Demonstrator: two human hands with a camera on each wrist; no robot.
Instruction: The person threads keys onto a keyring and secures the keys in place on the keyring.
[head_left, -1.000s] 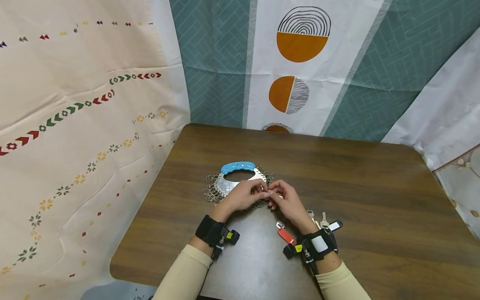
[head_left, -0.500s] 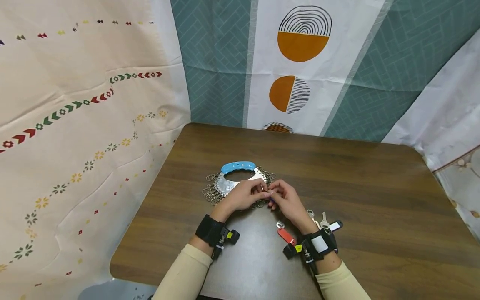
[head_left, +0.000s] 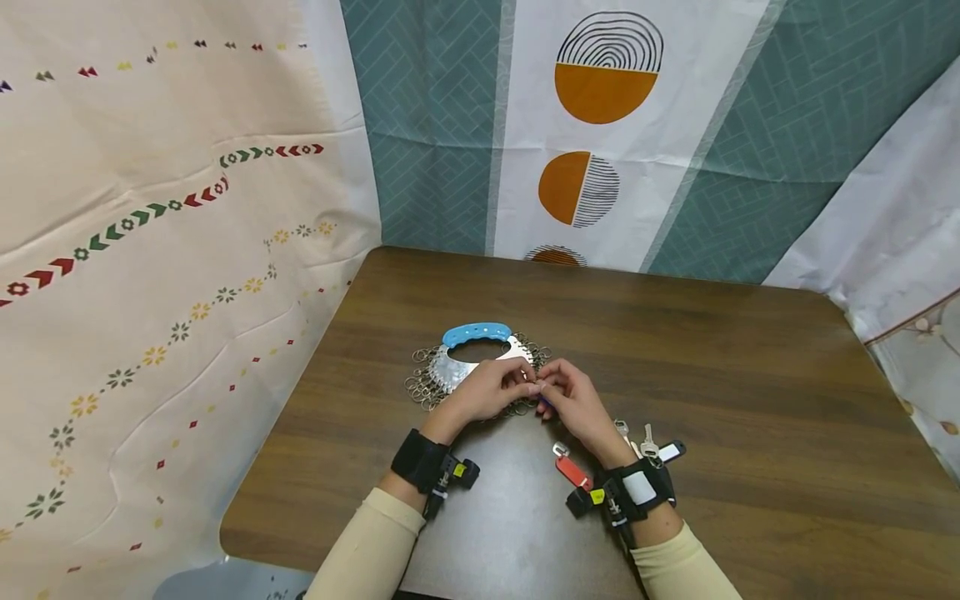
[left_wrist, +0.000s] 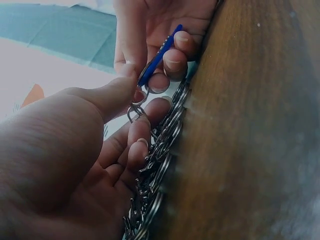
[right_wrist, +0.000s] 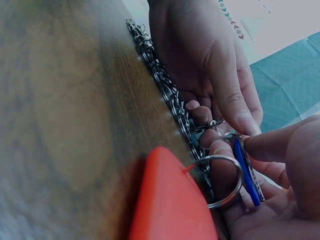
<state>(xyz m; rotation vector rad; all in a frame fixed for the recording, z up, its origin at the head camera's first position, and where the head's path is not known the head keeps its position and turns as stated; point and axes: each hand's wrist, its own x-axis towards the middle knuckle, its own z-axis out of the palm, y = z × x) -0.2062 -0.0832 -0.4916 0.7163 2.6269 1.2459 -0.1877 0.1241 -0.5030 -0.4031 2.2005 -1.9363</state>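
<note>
A curved metal key holder (head_left: 450, 372) with a blue handle (head_left: 476, 332) lies on the table, fringed with many split rings (head_left: 425, 390). At its right edge both hands meet. My left hand (head_left: 491, 388) pinches a small metal ring (left_wrist: 136, 113) between thumb and fingers, with the hanging rings just beside its fingertips. My right hand (head_left: 579, 408) holds a blue key tag (right_wrist: 246, 172) between thumb and fingers. A key (right_wrist: 254, 172) lies flat against that tag, mostly seen edge-on. The tag's ring and the left hand's ring touch; whether they are linked I cannot tell.
By the right wrist lie a red key tag (head_left: 573, 472) with its ring, loose keys (head_left: 648, 442) and a black tag (head_left: 672, 451) with a white label. The wooden table (head_left: 750, 375) ends at hanging cloths (head_left: 435, 167) at the back and sides.
Both hands stay in the same place. A bit of the blue tag shows between the right fingers now; one second ago something pale showed there.
</note>
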